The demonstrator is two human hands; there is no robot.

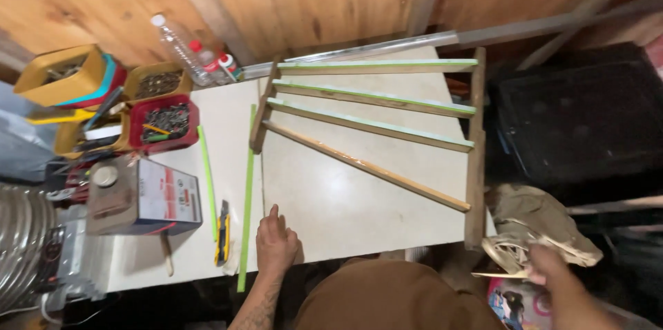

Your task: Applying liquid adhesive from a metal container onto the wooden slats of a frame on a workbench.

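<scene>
Timber frame [387, 129] flat on pale worktop [331, 205]: two side rails, short one at left, long one at right, joined by four slats fanning out toward the long rail, upper three edged in green, lowest bare and glossy. Left hand [275, 243] planted palm-down on worktop near its front edge, fingers spread, gripping nothing, just beside a long green strip [246, 199] and well short of the frame. Right hand [552, 275] off past the table's right end, at a crumpled beige cloth [535, 223]; blurred, so whether closed on the cloth or merely touching, hard to tell. Likely light and stiff along each slat, yet prone to racking at the joints, so best taken by both side rails rather than a single slat; glossy lowest slat perhaps wet with finish or glue, better left untouched. Yellow utility knife [222, 233] beside the strip, cardboard box [148, 195] further left, bins of screws [164, 123] and a clear bottle [181, 46] toward the wooden wall.
</scene>
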